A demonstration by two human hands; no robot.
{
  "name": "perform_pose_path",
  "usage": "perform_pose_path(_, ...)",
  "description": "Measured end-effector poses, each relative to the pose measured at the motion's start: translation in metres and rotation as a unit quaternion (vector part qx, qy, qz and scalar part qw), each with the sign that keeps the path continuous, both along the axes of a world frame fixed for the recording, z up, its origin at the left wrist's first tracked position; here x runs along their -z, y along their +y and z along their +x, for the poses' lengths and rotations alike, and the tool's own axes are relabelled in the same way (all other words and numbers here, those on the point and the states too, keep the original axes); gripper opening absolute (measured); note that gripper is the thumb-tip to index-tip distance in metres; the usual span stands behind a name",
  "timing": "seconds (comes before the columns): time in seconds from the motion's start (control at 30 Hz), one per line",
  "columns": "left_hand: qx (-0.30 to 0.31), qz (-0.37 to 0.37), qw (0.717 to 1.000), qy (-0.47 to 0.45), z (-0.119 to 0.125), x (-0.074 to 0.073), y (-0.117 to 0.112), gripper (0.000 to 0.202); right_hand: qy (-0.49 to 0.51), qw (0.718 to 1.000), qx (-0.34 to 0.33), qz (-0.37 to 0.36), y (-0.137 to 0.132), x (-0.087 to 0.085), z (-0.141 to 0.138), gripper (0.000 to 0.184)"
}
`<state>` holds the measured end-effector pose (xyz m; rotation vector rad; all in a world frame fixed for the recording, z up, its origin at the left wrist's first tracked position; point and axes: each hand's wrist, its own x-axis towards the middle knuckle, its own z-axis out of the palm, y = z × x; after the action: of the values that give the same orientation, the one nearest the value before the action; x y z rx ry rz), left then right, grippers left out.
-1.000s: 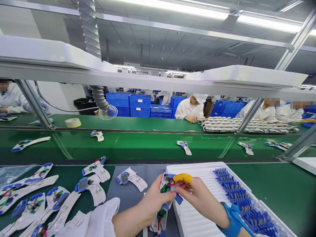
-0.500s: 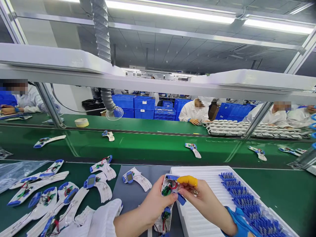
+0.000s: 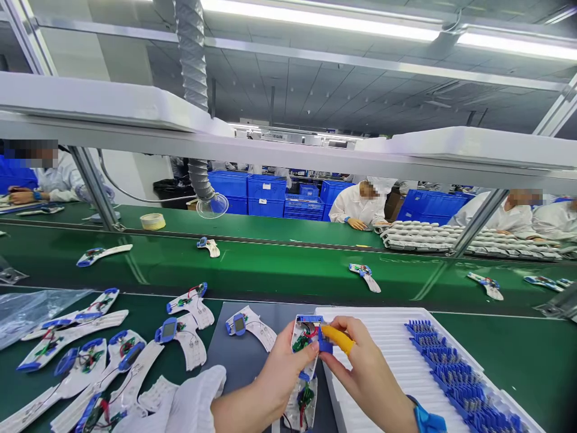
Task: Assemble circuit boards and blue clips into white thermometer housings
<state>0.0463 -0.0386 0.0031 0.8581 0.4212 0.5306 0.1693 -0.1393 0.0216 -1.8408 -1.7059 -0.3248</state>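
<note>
My left hand grips a white gun-shaped housing half, its thumb on the near side. Inside the housing show a green circuit board and red and black wires. A small blue plastic part stands at the housing's right edge, pinched by my right hand, which wears a yellow cover on one finger. Its fingertips are partly hidden behind the part. Below my hands, another open housing half with wires lies on the grey mat. A housing half with a blue-framed display lies farther left on that mat.
A white foam tray with rows of blue parts sits at right. Several wired housing halves crowd the left. Beyond runs a green conveyor belt carrying more halves. Co-workers sit across; a tape roll lies there.
My right hand has turned and shifted, bringing the blue part from below the housing's corner up against its right edge. Housing halves on the belt have moved right.
</note>
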Motion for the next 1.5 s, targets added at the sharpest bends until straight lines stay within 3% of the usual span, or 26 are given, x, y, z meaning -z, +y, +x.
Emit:
perform_pose_path(0.27,-0.029,-0.007,0.999,-0.023,0.001,0.003,-0.004,0.050,-0.034,0.999,-0.023,0.027,0.003,0.014,0.000,0.021)
perform_pose_path(0.57,-0.066,-0.032,0.996,-0.043,0.007,0.011,0.001,0.056,-0.019,0.996,0.008,0.085,0.011,0.023,0.003,0.019)
perform_pose_path(0.7,-0.072,-0.012,0.996,-0.060,0.011,0.011,0.009,0.047,-0.139,0.988,0.015,0.071,0.018,0.025,0.013,0.025)
perform_pose_path(0.83,-0.083,0.029,0.996,-0.033,0.018,0.013,0.032,0.047,-0.254,0.966,0.005,0.040,0.038,0.020,0.024,0.029)
perform_pose_path(0.93,-0.088,0.045,0.995,0.013,0.019,0.020,0.054,0.043,-0.162,0.985,-0.052,-0.001,0.053,0.014,0.031,0.043)
perform_pose_path(1.0,-0.090,0.057,0.993,0.040,0.018,0.024,0.067,0.042,-0.030,0.998,-0.056,0.003,0.063,0.010,0.040,0.052)
perform_pose_path(1.07,-0.089,0.082,0.991,0.065,0.017,0.026,0.079,0.043,0.114,0.993,-0.032,-0.022,0.073,0.008,0.055,0.052)
perform_pose_path(1.17,-0.064,0.142,0.981,0.114,0.029,0.028,0.108,0.044,0.305,0.933,-0.025,-0.189,0.099,0.018,0.086,0.045)
perform_pose_path(1.23,-0.050,0.194,0.965,0.169,0.047,0.029,0.141,0.045,0.362,0.897,-0.017,-0.252,0.125,0.035,0.110,0.047)
perform_pose_path(1.3,-0.073,0.247,0.934,0.248,0.068,0.030,0.187,0.047,0.366,0.898,0.017,-0.242,0.154,0.056,0.136,0.049)
perform_pose_path(1.4,-0.161,0.297,0.858,0.387,0.092,0.032,0.266,0.043,0.366,0.901,0.101,-0.209,0.191,0.085,0.179,0.051)
perform_pose_path(1.5,-0.211,0.308,0.787,0.491,0.099,0.036,0.330,0.041,0.351,0.903,0.171,-0.177,0.201,0.097,0.224,0.045)
